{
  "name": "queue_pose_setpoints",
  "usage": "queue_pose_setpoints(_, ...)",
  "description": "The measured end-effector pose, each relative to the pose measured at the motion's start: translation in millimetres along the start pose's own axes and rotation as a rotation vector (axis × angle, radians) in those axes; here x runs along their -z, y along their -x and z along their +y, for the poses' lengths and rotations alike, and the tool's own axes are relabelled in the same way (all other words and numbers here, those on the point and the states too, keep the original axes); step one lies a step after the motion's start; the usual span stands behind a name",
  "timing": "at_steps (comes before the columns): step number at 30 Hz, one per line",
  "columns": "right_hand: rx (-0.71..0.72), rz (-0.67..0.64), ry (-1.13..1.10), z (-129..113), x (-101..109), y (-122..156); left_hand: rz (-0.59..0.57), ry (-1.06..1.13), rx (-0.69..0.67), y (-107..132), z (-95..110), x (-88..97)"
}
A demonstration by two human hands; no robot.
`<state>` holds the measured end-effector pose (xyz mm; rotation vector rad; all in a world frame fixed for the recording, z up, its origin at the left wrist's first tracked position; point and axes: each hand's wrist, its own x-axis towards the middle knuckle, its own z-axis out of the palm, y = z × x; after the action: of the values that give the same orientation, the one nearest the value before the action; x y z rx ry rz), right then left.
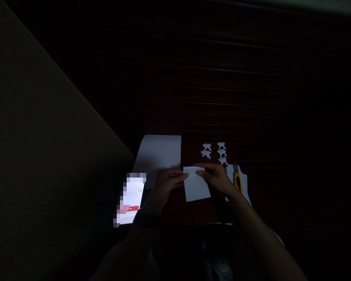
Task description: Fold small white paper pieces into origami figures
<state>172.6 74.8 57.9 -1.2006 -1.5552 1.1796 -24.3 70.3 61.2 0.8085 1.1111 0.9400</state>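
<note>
A small white sheet of paper (197, 188) is held between my two hands over the dark table. My left hand (169, 182) pinches its upper left edge, thumb on top. On the upper right part, my right hand (218, 177) grips it with the thumb pressed on the face and the fingers behind the top edge. The paper looks flat, with its lower end hanging toward me. A dark band (146, 218) circles my left wrist.
Larger white paper (160, 152) lies at the back left, beside a lit screen (131, 199). Several small folded paper figures (221, 152) stand at the back right. A yellow box cutter (237, 181) rests on white paper sheets (244, 183) to the right. A wall (46, 156) rises at left.
</note>
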Motion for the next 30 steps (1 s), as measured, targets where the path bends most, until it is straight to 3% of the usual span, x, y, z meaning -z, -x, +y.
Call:
queue_pose_setpoints(3,-0.004,-0.015,0.001,-1.0,1.7,0.4,-0.001,-0.008,0.003,0.0,-0.6,0.0)
queue_pose_setpoints(12,-0.029,-0.063,-0.03,1.3,-1.3,-1.2,-0.165,-0.068,0.005,5.7,3.3,-2.1)
queue_pose_setpoints(21,-0.077,-0.095,-0.027,-0.4,5.8,-0.8,-0.177,-0.146,0.053,1.1,2.4,1.9)
queue_pose_setpoints(30,-0.018,-0.076,-0.004,-5.5,3.6,-0.2,-0.137,-0.131,0.065,0.9,6.0,-0.4)
